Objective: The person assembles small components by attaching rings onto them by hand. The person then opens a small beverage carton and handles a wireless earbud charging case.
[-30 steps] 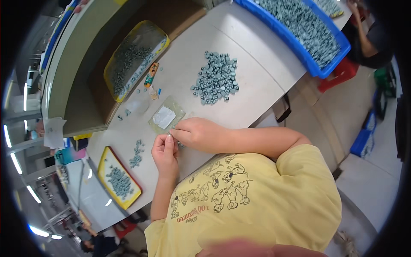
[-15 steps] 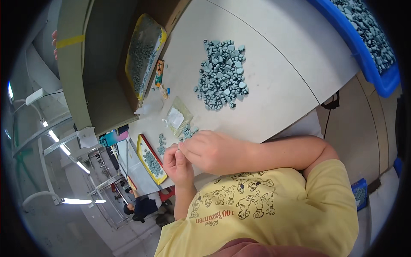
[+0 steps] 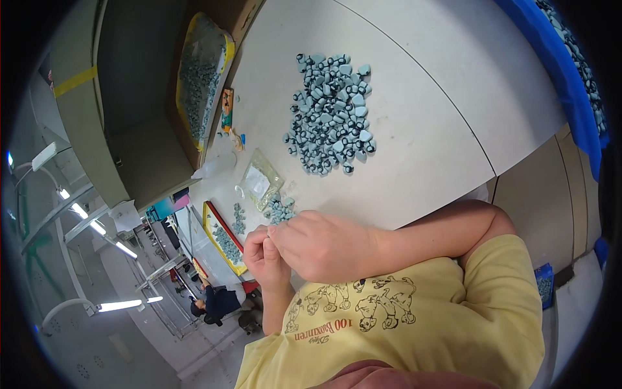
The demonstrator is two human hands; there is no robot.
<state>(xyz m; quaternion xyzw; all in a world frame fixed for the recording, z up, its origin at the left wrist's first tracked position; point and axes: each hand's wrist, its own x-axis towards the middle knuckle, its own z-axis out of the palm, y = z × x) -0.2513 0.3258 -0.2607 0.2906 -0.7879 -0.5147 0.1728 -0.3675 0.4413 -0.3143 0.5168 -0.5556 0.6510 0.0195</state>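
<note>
My left hand (image 3: 267,260) and my right hand (image 3: 324,247) meet fingertip to fingertip above the table's near edge. Both are closed in a pinch; whatever lies between the fingers is too small and hidden to make out. Just beyond them lies a little heap of small blue-green pieces (image 3: 280,209), touching a clear plastic bag (image 3: 259,180) with a white label. A large pile of pale blue-green pieces with dark parts (image 3: 330,113) spreads over the white table (image 3: 414,149). Left of my hands rests a yellow-and-red-edged tray (image 3: 234,264) holding similar small pieces.
A yellow-rimmed bin (image 3: 228,47) of pieces stands by an open brown box (image 3: 152,146) at left. Near it lies an orange and green tube-like packet (image 3: 227,109). A blue crate (image 3: 551,58) of pieces is at far right. Another person (image 3: 220,303) is in the background.
The whole view has shifted slightly, with the pile and box now further left and the blue crate partly out of view. My hands keep the same pinch together.
</note>
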